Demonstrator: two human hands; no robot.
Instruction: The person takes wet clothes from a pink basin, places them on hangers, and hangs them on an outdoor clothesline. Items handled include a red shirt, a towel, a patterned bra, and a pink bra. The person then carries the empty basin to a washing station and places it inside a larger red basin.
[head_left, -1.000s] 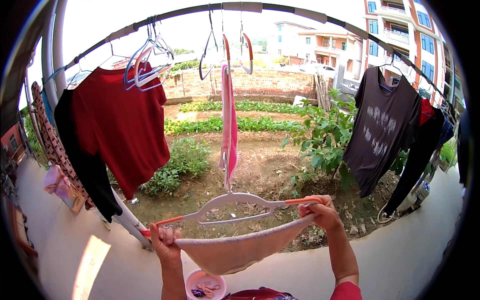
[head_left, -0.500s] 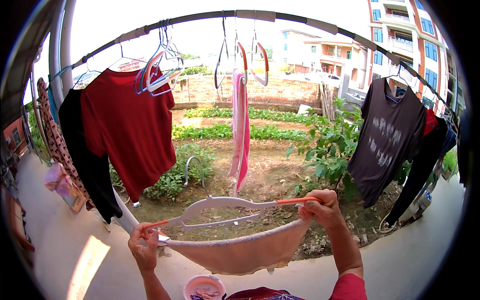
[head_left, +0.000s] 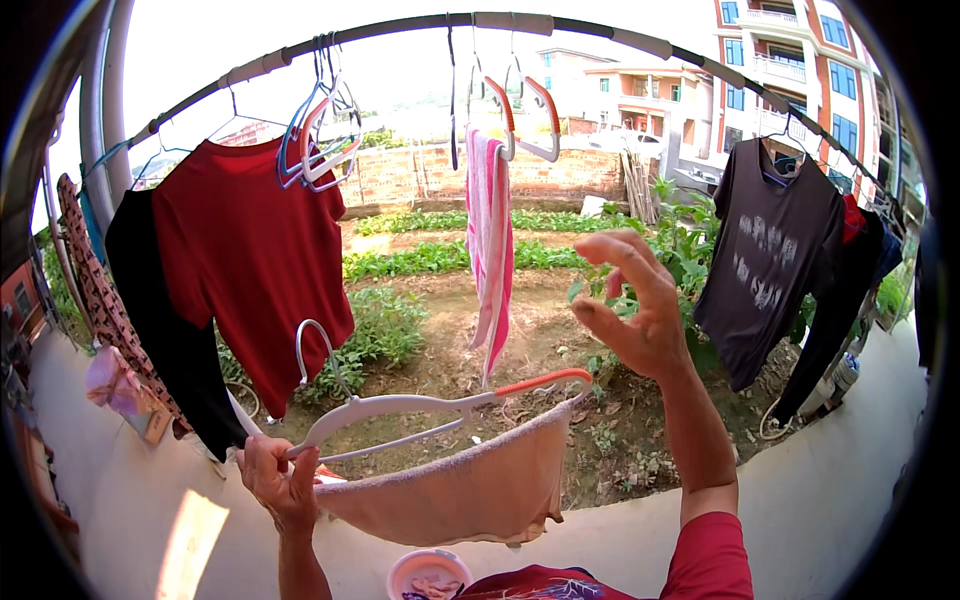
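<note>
My left hand [head_left: 281, 482] is closed around the left end of a pale grey clothes hanger [head_left: 400, 404] with an orange-coated arm tip. Its metal hook points up. From the hanger's two ends sags a beige-pink towel [head_left: 450, 500], its upper edge drooping below the lower bar. My right hand [head_left: 645, 310] is raised clear of the hanger's right tip, fingers curved and apart, holding nothing. Ahead, a pink-and-white towel [head_left: 490, 240] hangs folded over one of the grey-and-orange hangers on the rail.
Overhead curves a dark rail [head_left: 400, 33]. A red T-shirt [head_left: 255, 250] and a bunch of hangers [head_left: 322, 150] hang at left, a dark grey T-shirt [head_left: 768, 255] at right. A pink basin [head_left: 430, 572] with small cloth items stands below. Beyond lie garden plants [head_left: 385, 325] and a brick wall [head_left: 400, 172].
My right hand has let go of the hanger's right end and risen up and right. The hanger has shifted left and tilts, its right end higher, with the towel still on it.
</note>
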